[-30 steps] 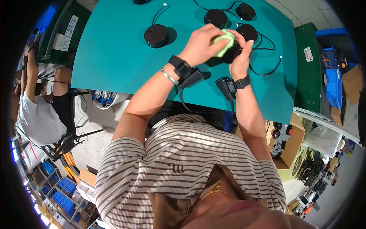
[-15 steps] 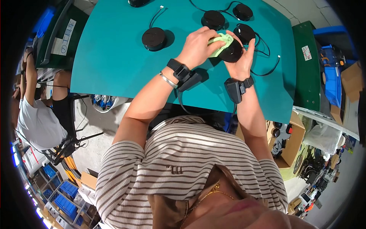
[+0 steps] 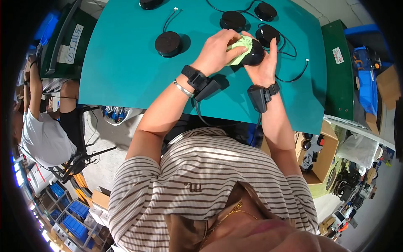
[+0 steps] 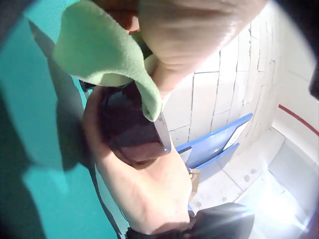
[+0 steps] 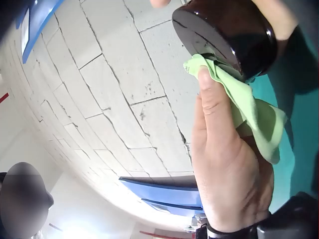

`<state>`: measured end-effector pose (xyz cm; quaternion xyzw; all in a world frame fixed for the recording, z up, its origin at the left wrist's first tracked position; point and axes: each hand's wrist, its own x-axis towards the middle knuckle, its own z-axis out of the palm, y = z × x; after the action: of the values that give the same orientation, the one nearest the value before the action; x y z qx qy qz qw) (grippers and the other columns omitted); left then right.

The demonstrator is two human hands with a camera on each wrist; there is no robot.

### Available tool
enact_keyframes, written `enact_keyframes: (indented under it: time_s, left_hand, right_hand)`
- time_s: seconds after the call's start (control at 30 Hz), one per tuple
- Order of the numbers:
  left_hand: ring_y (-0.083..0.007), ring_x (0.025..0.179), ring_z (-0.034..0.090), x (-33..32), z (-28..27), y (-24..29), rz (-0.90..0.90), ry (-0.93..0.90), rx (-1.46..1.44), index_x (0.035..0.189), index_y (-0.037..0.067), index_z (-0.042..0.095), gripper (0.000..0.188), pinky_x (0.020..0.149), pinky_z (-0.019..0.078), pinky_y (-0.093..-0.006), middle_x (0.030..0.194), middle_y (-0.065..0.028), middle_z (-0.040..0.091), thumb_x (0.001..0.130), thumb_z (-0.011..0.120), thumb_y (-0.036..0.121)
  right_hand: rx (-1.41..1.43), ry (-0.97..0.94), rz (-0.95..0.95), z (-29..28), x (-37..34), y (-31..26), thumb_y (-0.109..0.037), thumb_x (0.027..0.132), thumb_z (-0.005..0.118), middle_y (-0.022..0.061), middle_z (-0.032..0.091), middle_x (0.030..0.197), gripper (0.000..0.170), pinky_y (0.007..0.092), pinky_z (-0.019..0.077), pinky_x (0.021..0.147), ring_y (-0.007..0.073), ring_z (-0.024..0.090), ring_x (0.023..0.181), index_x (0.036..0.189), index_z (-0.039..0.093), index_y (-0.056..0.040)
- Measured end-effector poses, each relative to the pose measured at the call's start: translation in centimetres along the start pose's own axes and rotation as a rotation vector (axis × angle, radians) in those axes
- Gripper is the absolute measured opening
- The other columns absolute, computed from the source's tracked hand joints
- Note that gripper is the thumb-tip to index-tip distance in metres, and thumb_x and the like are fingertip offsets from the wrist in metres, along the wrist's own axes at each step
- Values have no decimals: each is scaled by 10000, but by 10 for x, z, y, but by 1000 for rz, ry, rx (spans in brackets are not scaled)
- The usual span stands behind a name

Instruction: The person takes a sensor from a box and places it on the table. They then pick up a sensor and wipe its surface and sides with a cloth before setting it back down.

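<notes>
Pinching one green cloth (image 3: pixel 243 43) in the head view, the left hand (image 3: pixel 214 48) holds it against one black puck (image 3: pixel 255 54), cupped in the upturned right hand (image 3: pixel 262 72); five more pucks (image 3: pixel 168 44) lie on the table (image 3: pixel 126 75). Left wrist view: the right hand curls round its puck. Right wrist view: the left hand's thumb presses the cloth.

Head cam: high, fwd/down over table (image 3: pixel 126 84); wrist cams (image 3: pixel 260 98): v. close, facing ea. other, sharing cloth (image 5: pixel 266 127)

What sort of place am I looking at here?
Probably a workshop or small assembly area, though I can't tell exactly which. Signs of it: the green worktable with round black units on it, the blue storage bins, and an open cardboard box holding parts.
</notes>
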<state>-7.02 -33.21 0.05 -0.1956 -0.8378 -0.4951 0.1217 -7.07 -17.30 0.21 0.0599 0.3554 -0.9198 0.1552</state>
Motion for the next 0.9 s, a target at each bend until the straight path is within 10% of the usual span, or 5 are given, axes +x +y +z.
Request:
enact_keyframes:
  time_s: [0.9]
  left_hand:
    - [-343,926,578,1,6,-1,1,-39,153,1080,26,631,324,773,490,-420,981,-158,598,923,591,306]
  right_hand:
    - [54,-129,-5,-11,1,2,-557,989,339,37,634,1103,629,306,469,917,140,600,1024,1282,545,-41]
